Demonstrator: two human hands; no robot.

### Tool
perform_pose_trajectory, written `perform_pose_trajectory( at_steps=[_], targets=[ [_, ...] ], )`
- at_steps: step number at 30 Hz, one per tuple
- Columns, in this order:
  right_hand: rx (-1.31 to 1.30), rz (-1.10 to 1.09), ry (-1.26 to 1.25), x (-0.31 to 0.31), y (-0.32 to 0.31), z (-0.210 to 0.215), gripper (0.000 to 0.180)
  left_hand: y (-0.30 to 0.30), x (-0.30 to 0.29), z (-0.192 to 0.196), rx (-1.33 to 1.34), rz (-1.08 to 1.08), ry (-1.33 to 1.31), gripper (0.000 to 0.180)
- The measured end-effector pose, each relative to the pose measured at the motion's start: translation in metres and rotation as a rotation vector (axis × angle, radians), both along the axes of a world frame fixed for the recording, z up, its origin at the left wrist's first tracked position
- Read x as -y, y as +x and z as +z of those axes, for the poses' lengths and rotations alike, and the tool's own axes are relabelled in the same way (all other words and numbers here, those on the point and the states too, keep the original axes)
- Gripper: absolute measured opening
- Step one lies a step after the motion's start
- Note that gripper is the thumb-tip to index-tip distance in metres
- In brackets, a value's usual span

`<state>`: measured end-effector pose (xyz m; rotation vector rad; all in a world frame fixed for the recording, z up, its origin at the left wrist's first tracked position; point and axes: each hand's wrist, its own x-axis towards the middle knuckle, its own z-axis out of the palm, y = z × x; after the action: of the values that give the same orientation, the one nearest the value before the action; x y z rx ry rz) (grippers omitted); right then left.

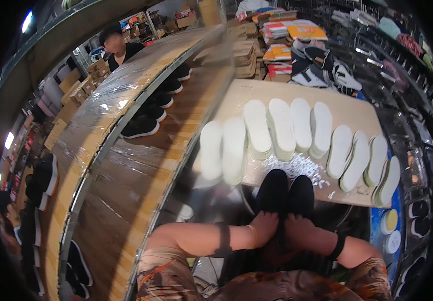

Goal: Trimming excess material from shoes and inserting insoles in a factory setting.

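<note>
A pair of plain black shoes is held side by side in front of me, toes pointing away. My left hand (265, 228) is closed on the heel end of the left black shoe (272, 189). My right hand (299, 231) grips the heel end of the right black shoe (301, 194). The fingers lie close together near the shoe openings, and the undersides of the shoes are hidden. Just beyond the toes, many small white slips (299, 168) are scattered on a cardboard sheet (354, 103). Stacks of white insoles (280, 125) stand in a row across that cardboard.
To the left, a plastic-wrapped rack (111, 108) carries black shoes with white soles (143, 126). Flat cartons and packets (276, 50) are piled behind the cardboard, beside more shoes (322, 67). Round tubs (391, 231) sit at the right edge. Another person (118, 50) is beyond the rack.
</note>
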<state>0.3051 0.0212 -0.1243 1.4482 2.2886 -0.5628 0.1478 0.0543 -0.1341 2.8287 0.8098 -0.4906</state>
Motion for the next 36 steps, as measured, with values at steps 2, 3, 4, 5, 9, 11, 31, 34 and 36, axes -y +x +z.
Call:
perform_pose_trajectory(
  at_steps=[2, 3, 4, 5, 9, 11, 31, 34, 36],
  targets=[
    [-0.048, -0.018, -0.002, 0.000, 0.003, 0.000, 0.051, 0.002, 0.004, -0.010, -0.016, -0.005, 0.059, 0.037],
    [-0.075, 0.000, -0.001, -0.001, 0.003, -0.007, 0.051, 0.001, 0.004, -0.019, 0.012, -0.036, 0.103, 0.037],
    [-0.054, 0.027, 0.052, 0.001, 0.008, -0.012, 0.051, 0.007, 0.004, -0.023, -0.007, 0.006, 0.117, 0.036],
    [-0.030, 0.053, 0.104, 0.001, 0.008, -0.014, 0.051, 0.004, 0.003, -0.027, -0.016, 0.006, 0.119, 0.036],
    [0.038, 0.038, 0.019, 0.002, -0.003, -0.015, 0.050, 0.012, -0.003, -0.040, -0.012, 0.083, 0.094, 0.026],
    [0.036, 0.047, 0.049, 0.002, -0.007, -0.022, 0.049, 0.016, -0.013, -0.045, 0.006, 0.171, -0.006, 0.022],
    [-0.169, -0.242, 0.441, 0.006, -0.007, -0.054, 0.022, 0.023, -0.027, -0.050, 0.256, 0.329, 0.027, 0.018],
    [-0.121, -0.082, 0.488, 0.013, 0.001, -0.043, 0.024, 0.006, -0.019, -0.051, 0.301, 0.195, 0.037, 0.020],
    [-0.426, -0.163, 0.242, 0.029, 0.015, -0.014, 0.024, -0.001, -0.014, -0.032, 0.379, 0.117, 0.075, 0.022]
  ],
)
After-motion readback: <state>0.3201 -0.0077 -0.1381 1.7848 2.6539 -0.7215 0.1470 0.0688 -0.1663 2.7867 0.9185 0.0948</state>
